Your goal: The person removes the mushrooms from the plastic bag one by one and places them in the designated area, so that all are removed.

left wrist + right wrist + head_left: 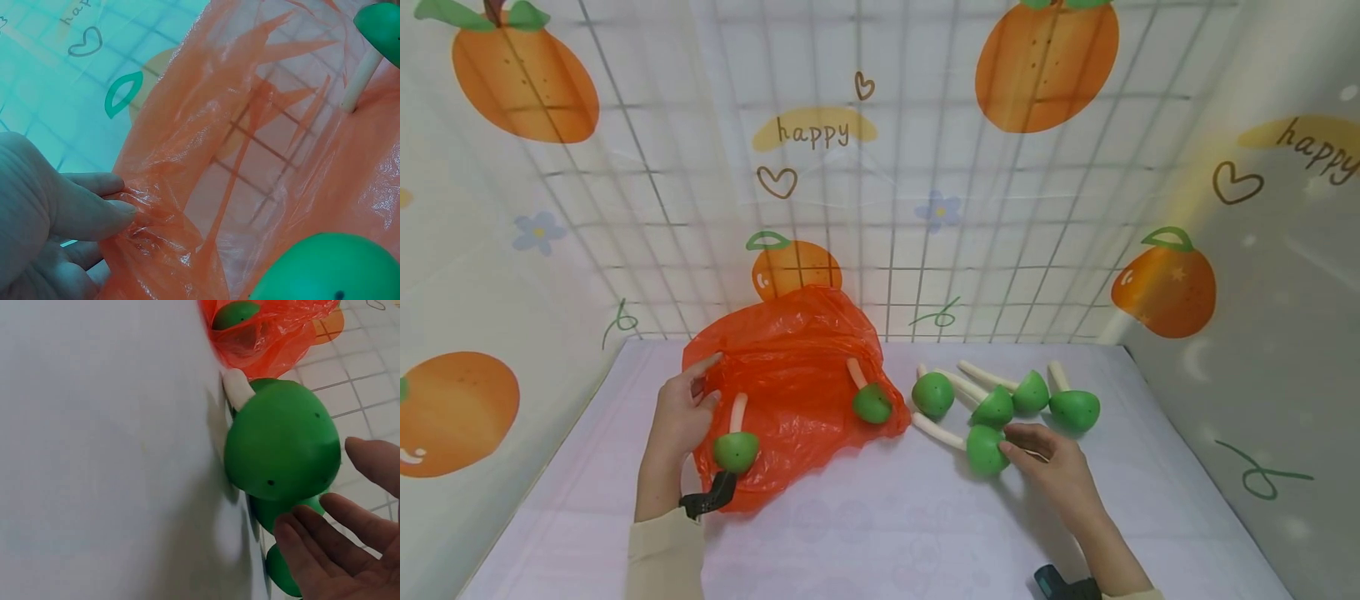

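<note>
My left hand [683, 417] pinches the edge of a red plastic bag [797, 367] between thumb and fingers, clearly seen in the left wrist view. The thin, crinkled bag stands spread at the table's left. One green-capped toy mushroom [737, 452] and another green mushroom [872, 403] lie on the red film, their pale stems pointing up. My right hand [1052, 467] is at the cap of a nearer mushroom [988, 451], whose stem points left toward the bag. In the right wrist view, extended fingers [325, 544] and thumb spread beside this cap.
Behind the near mushroom, several more mushrooms [1075, 410] lie in a loose cluster at the back right of the white table [865, 533]. A printed curtain [895, 208] over a wire grid closes off the back, with printed cloth at both sides.
</note>
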The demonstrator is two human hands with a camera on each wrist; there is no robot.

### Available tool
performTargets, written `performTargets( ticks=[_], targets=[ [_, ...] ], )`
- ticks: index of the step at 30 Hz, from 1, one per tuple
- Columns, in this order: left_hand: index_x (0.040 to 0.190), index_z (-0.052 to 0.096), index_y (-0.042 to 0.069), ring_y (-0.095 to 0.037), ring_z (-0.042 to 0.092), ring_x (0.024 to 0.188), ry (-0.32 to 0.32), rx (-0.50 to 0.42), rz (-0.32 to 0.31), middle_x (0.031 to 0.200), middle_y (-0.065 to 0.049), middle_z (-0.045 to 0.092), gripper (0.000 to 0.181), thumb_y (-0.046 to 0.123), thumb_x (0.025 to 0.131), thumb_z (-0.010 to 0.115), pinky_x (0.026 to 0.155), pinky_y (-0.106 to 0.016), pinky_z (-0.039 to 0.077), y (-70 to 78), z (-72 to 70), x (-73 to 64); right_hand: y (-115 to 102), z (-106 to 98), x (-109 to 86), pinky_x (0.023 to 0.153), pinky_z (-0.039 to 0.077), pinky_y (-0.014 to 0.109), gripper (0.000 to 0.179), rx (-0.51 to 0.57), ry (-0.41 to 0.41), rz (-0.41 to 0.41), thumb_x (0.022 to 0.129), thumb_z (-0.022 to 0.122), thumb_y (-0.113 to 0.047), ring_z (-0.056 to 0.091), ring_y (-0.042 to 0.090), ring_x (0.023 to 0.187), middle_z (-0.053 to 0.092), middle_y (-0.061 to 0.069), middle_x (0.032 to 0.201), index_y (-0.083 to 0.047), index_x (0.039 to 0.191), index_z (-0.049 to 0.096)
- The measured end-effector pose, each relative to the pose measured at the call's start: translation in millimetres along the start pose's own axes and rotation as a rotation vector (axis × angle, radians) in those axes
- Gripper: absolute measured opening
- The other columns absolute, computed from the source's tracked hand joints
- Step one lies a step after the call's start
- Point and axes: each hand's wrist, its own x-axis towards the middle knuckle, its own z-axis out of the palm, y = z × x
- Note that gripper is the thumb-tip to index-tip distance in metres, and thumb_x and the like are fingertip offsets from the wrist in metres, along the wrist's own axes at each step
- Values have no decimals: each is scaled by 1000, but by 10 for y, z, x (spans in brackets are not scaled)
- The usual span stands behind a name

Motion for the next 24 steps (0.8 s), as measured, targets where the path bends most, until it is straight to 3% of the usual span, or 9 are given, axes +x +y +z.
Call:
performTargets(
  ticks=[16, 24],
  targets=[
    [160, 46, 12, -43, 45, 145, 16, 31, 21, 161, -20, 43, 61, -7, 103, 54, 115, -54, 43, -31, 10, 9, -190, 32, 15, 95, 45, 6, 49, -41, -2, -13, 100, 74, -29, 63, 29, 127, 68, 18, 135, 2, 137, 64],
    [160, 46, 12, -42, 44, 146, 20, 29, 20, 162, -20, 44, 61, -7, 103, 54, 116, -54, 41, -30, 15, 11, -493, 94, 66, 99, 48, 11, 51, 87, 1, -78, 98, 77, -27, 62, 19, 125, 65, 19, 137, 1, 138, 63]
  ],
)
